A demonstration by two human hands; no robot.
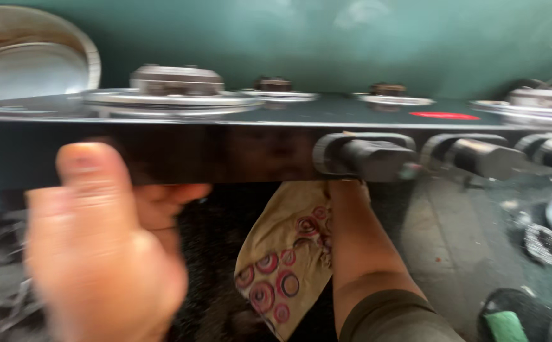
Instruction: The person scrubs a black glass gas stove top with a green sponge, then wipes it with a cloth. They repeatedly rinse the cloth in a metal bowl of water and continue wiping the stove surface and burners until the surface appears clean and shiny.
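Stove [238,149]: black, glossy front panel runs across the whole view, seen from low in front, its front edge raised off the counter [453,240]. Four burners [176,81] show along the top; three dark knobs [377,158] stand out on the right of the panel.

Left hand [108,253]: close to the camera and blurred, thumb pressed flat against the front panel, fingers curled under the stove's lower edge, gripping it.

Right hand [347,193]: reaches under the stove just below the leftmost knob. Its fingers are hidden beneath the panel, so its grip cannot be told.

Cloth [285,253]: tan with red and purple rings, hangs down beside the right wrist, its top tucked under the stove.

Steel pan [32,57]: upper left, behind the stove.
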